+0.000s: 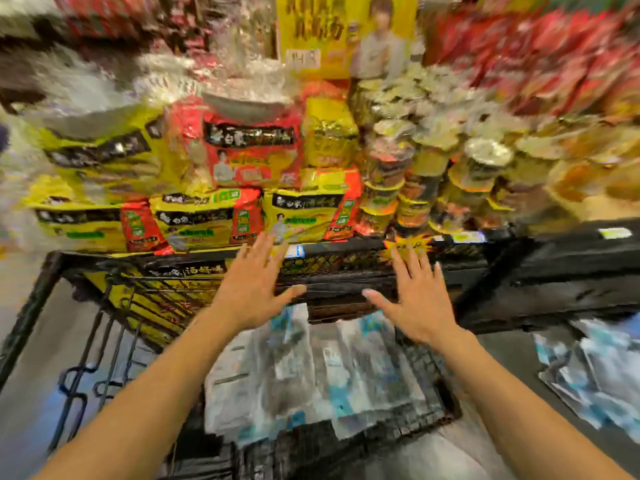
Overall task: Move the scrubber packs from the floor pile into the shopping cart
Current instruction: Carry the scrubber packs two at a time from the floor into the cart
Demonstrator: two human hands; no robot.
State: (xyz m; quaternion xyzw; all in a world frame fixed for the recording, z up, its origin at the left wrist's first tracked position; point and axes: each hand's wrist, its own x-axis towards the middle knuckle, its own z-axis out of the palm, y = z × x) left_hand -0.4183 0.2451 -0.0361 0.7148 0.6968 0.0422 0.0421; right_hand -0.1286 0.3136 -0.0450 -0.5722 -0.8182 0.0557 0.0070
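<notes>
Several white and teal scrubber packs (311, 372) lie stacked flat inside the black shopping cart (346, 292) below my arms. My left hand (252, 285) hovers over the cart's far end with fingers spread and holds nothing. My right hand (415, 299) is level with it, also spread and empty, above the packs' right side. More scrubber packs (595, 368) lie in a pile on the floor at the right edge. The view is blurred by motion.
A low shelf of yellow and red noodle bags (214, 216) and stacked cup noodles (433, 174) stands right behind the cart. A black shelf base (554, 271) runs along the right. A black wire rack (93, 358) stands at the left on grey floor.
</notes>
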